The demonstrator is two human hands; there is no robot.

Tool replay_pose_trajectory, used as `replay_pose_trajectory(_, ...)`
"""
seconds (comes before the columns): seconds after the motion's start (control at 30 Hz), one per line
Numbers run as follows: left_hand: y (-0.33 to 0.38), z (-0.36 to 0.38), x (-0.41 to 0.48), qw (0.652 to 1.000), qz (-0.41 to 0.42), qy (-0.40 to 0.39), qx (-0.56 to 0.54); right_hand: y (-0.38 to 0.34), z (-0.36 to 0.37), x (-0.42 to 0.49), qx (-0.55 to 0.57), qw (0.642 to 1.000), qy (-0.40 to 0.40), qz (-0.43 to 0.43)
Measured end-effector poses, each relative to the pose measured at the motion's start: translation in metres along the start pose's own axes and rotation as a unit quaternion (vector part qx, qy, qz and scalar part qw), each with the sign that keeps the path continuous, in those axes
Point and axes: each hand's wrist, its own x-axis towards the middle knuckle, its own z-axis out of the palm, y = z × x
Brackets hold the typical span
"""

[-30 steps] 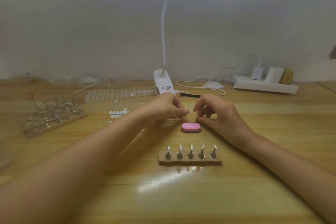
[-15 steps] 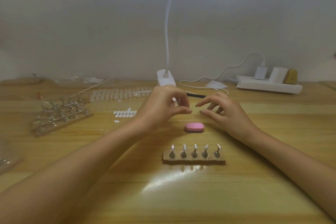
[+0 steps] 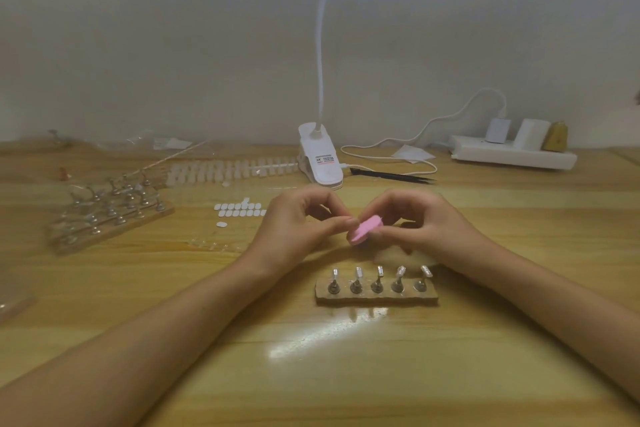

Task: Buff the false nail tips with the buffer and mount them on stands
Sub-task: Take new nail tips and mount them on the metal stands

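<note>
Lifted off the bench (image 3: pixel 346 374) since a moment ago, the pink buffer (image 3: pixel 365 229) sits tilted in the right grip (image 3: pixel 426 229), pinched by curled fingers. The left grip (image 3: pixel 298 229), curled too, meets the buffer's left end with pinched fingertips; what they hold is too small to tell.

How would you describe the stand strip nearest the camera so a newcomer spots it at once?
Start at the wooden table, then find the left hand and right hand meeting at its middle by the pink buffer. Just nearer the camera lies a short wooden strip. It carries a single row of five metal stands, unlike the bigger multi-row rack at far left.
</note>
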Motion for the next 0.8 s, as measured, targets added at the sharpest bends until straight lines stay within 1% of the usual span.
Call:
replay_pose_trajectory(0.07, -0.001, 0.0, 0.0, 1.0, 0.0, 0.009, -0.005, -0.001, -0.001, 0.0, 0.091, 0.995, 0.022, 0.039)
replay_pose_trajectory(0.13, -0.002, 0.0, 0.0, 1.0, 0.0, 0.017, -0.005, -0.002, -0.002, 0.0, 0.131, 0.989, 0.037, 0.063)
replay_pose_trajectory(0.27, -0.001, 0.0, -0.001, 0.999, 0.014, 0.027, -0.02, -0.006, 0.002, 0.0, 0.119, 0.991, 0.019, 0.057)
replay_pose_trajectory(0.43, 0.003, 0.001, -0.003, 0.999, 0.047, 0.008, -0.008, -0.01, 0.008, 0.004, 0.128, 0.987, 0.076, 0.056)
replay_pose_trajectory(0.57, 0.002, 0.001, -0.003, 0.999, 0.051, 0.008, 0.007, -0.012, 0.014, 0.004, 0.153, 0.985, 0.055, 0.059)
replay_pose_trajectory(0.67, 0.002, 0.001, -0.002, 0.999, 0.043, 0.02, -0.006, -0.01, 0.008, 0.002, 0.205, 0.975, 0.037, 0.075)
replay_pose_trajectory(0.73, 0.001, 0.0, -0.002, 0.999, 0.033, 0.017, -0.011, -0.008, 0.006, 0.001, 0.213, 0.974, 0.014, 0.073)
replay_pose_trajectory(0.8, 0.001, 0.0, -0.001, 0.999, 0.031, 0.014, -0.019, -0.008, 0.007, 0.002, 0.208, 0.976, 0.013, 0.07)
